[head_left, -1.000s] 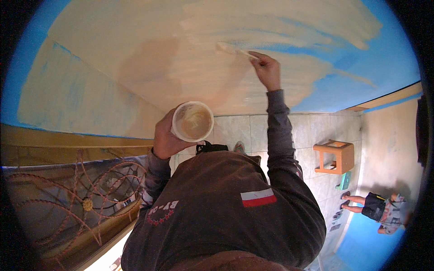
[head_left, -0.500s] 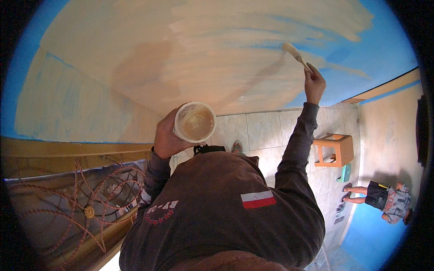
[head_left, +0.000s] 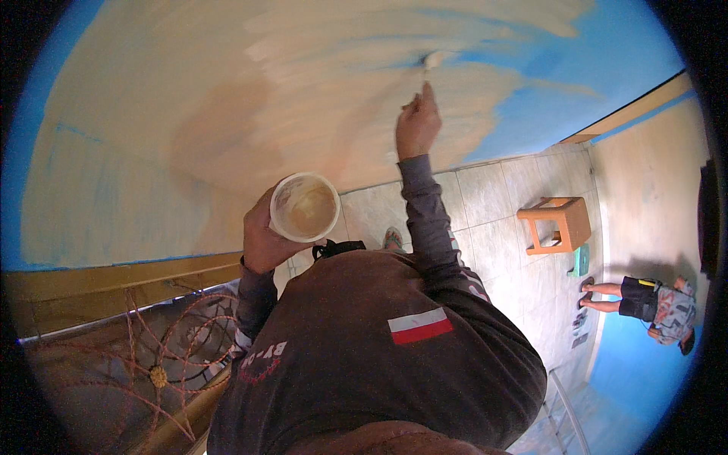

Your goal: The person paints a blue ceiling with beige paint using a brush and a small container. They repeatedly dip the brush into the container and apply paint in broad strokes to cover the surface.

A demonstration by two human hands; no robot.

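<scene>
My left hand (head_left: 262, 233) is wrapped round a white plastic tub (head_left: 305, 208) with cream-coloured paint inside, held near my chest. Out in front, my right hand (head_left: 418, 125) grips the handle of a paintbrush (head_left: 431, 62). The brush's bristles lie against the wall (head_left: 341, 98), where cream paint covers much of a bright blue coat. Streaks of blue still show around the brush tip and to its right. My right fingers hide most of the handle.
An orange stool (head_left: 560, 225) stands on the tiled floor (head_left: 485, 197) at right, beside a small green stool (head_left: 581, 260). Farther right, another person (head_left: 658, 305) stands by a wall. At lower left is a wooden-framed opening with a twisted metal grille (head_left: 158, 375).
My right hand has swept the brush leftward and slightly up along the wall. The left hand with the tub has shifted a little left in view.
</scene>
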